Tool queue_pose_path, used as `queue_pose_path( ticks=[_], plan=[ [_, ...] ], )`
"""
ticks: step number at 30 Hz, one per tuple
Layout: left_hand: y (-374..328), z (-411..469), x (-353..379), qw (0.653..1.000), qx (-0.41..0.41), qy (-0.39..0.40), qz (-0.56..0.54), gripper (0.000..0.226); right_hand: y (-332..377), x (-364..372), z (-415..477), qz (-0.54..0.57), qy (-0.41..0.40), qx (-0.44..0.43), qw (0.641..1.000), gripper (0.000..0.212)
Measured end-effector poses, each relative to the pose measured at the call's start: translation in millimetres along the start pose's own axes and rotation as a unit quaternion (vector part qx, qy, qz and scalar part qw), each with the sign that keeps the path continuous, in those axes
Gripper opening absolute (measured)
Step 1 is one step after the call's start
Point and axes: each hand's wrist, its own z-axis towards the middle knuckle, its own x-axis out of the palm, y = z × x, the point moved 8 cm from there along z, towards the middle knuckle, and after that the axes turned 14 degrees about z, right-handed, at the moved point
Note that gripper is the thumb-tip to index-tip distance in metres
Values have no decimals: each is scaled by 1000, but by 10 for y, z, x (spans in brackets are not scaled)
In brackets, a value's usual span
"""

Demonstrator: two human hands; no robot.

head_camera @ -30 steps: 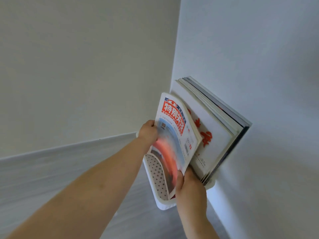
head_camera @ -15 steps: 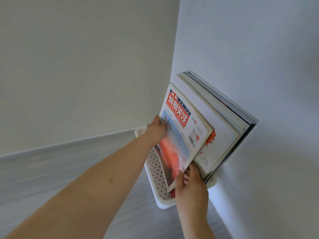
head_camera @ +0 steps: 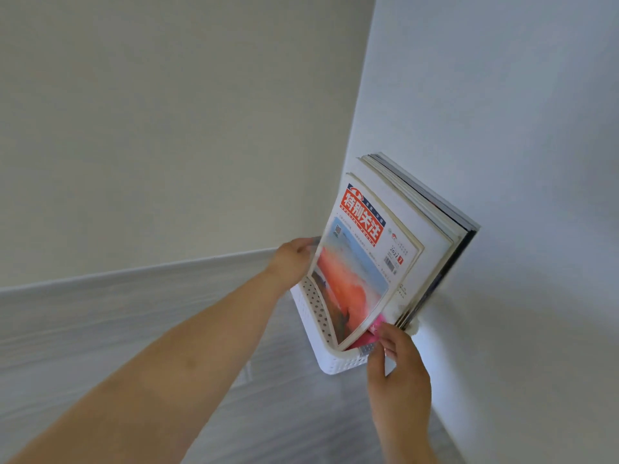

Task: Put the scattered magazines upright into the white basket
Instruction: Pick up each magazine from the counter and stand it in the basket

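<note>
red-titled magazine (head_camera: 361, 262) stands in the white basket (head_camera: 338, 363), before the stack (head_camera: 432, 236); my left hand (head_camera: 294, 259) grips its edge, whether my right hand (head_camera: 395, 356) pinches its corner i cannot tell. released, its limp cover could slump forward.

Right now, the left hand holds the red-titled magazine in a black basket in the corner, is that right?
Not quite: the basket is white, not black, as the head view shows. The left hand does hold the red-titled magazine in it, in the corner.
</note>
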Motion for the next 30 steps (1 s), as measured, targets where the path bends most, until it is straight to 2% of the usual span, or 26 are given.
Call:
queue_pose_path(
  ticks=[3, 5, 9, 11, 14, 18, 20, 22, 25, 27, 28, 30],
  plan=[
    [377, -524, -343, 1000, 14, -21, 0, 30, 141, 190, -268, 5, 46, -16, 999, 23],
    [753, -931, -618, 999, 4, -44, 1, 26, 288, 419, -524, -10, 93, -57, 994, 22],
    [1693, -1766, -1206, 993, -75, -95, 8, 24, 609, 1026, -1168, -29, 178, -162, 970, 21],
    [2181, -2187, -1496, 985, -124, -120, 0, 24, 696, 1377, -1534, -33, 227, -173, 958, 22],
    [2831, -2848, -2007, 963, -199, -179, 11, 23, 860, 1873, -2157, -46, 322, -174, 930, 21],
    [3577, -3726, -2545, 929, -280, -241, 32, 21, 1086, 2465, -3042, -68, 427, -238, 870, 39],
    [3888, -4106, -2766, 911, -309, -271, 41, 20, 1149, 2730, -3436, -83, 472, -248, 842, 40],
    [4121, -4404, -2961, 899, -325, -287, 65, 21, 1121, 2934, -3802, -58, 520, -220, 823, 44],
    [4411, -4739, -3270, 878, -345, -296, 150, 26, 1202, 3186, -4269, -69, 539, -240, 804, 49],
    [4630, -4939, -3480, 851, -382, -294, 210, 36, 1221, 3281, -4466, -110, 519, -282, 799, 55],
    [4752, -5039, -3559, 833, -418, -277, 234, 44, 1231, 3288, -4490, -152, 492, -317, 796, 58],
    [5038, -5239, -3652, 801, -489, -219, 266, 66, 1298, 3281, -4509, -163, 466, -319, 809, 54]
  ],
)
